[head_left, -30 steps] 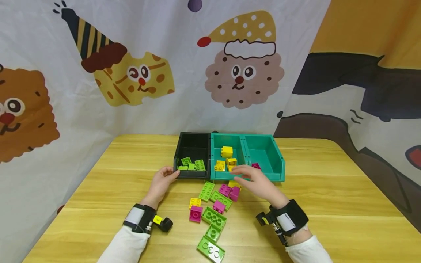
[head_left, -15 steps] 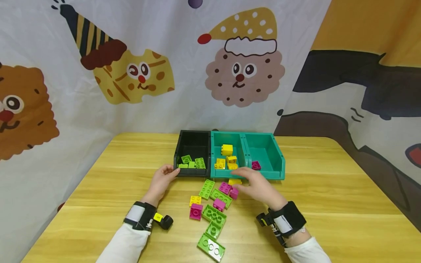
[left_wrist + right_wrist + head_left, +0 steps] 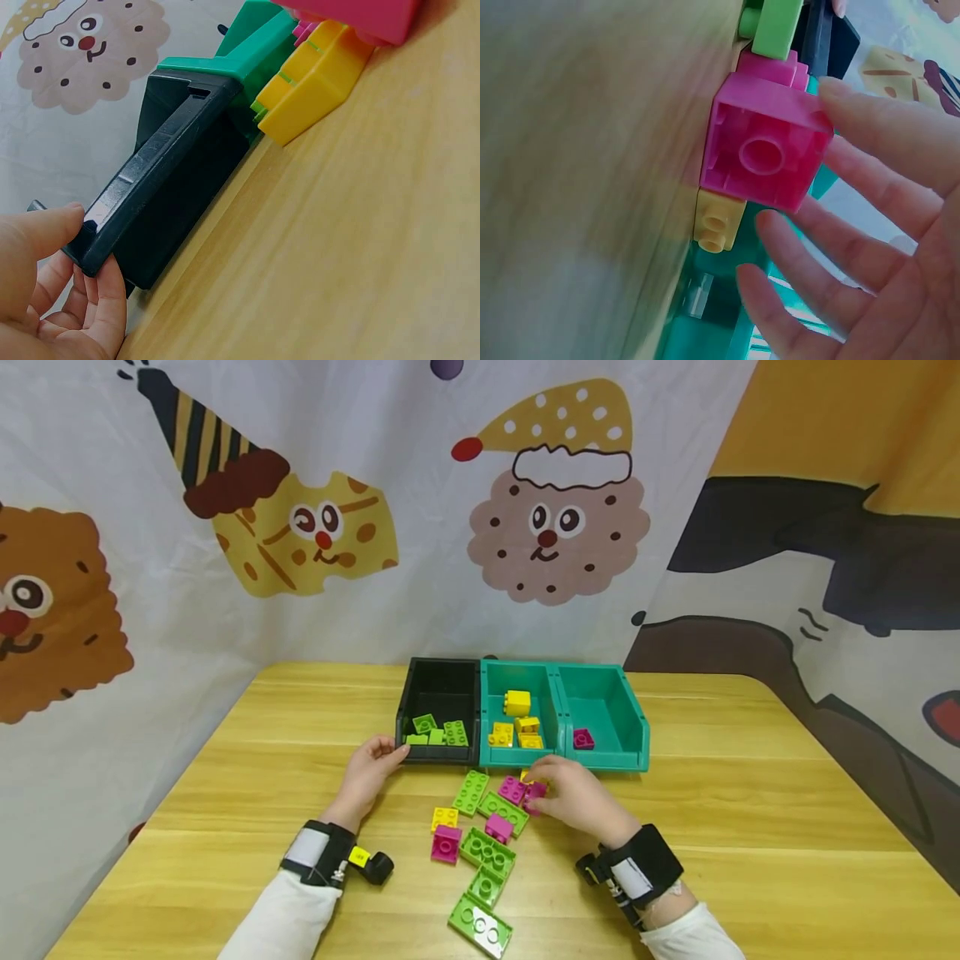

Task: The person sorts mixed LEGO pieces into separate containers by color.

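My left hand (image 3: 371, 775) grips the front left corner of the black bin (image 3: 139, 180), thumb on the rim and fingers beneath. The bin holds several green toy bricks (image 3: 455, 732). My right hand (image 3: 581, 797) has thumb and forefinger on a magenta toy brick (image 3: 765, 142), whose hollow underside faces the right wrist camera; the other fingers are spread. That brick lies in front of the bins, beside another magenta brick (image 3: 512, 789) and a yellow brick (image 3: 718, 217), partly hidden by the hand in the head view.
Two teal bins adjoin the black one: the middle bin (image 3: 517, 672) holds several yellow bricks (image 3: 502, 734), the right bin (image 3: 600, 689) one magenta brick (image 3: 583, 739). Loose green bricks (image 3: 480, 927), magenta bricks (image 3: 446, 844) and a yellow brick (image 3: 445, 818) lie on the wooden table (image 3: 262, 760).
My right hand has drawn back from the middle bin's front edge and come down to the magenta brick, its fingers closing on it. My left hand stays at the black bin.
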`<state>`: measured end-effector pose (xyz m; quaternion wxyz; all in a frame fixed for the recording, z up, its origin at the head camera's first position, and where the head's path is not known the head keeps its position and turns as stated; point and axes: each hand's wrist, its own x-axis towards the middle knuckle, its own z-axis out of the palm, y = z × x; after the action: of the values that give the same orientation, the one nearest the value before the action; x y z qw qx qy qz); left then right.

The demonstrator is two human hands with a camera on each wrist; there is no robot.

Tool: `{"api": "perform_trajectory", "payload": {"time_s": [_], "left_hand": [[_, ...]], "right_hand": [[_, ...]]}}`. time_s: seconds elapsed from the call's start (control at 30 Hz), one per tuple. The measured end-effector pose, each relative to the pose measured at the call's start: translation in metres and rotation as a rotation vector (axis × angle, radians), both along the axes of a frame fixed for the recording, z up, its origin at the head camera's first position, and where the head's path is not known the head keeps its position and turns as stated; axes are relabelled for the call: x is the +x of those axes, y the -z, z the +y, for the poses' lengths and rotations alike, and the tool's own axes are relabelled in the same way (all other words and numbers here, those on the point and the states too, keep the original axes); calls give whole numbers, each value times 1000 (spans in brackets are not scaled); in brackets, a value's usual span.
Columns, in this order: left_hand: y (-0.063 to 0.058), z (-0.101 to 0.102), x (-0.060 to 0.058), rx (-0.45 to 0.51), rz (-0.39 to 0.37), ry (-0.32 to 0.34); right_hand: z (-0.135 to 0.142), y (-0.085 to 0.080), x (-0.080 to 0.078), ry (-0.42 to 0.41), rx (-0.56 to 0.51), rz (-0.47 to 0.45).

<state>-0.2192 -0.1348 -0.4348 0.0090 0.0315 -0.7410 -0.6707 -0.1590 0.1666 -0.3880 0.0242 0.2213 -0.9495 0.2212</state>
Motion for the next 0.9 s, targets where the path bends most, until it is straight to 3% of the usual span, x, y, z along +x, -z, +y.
{"api": "perform_trajectory", "payload": {"time_s": [0.9], "left_hand": [[0,-1,1,-28,7,7]], "right_hand": [[3,2,0,14,-41,-6]]}}
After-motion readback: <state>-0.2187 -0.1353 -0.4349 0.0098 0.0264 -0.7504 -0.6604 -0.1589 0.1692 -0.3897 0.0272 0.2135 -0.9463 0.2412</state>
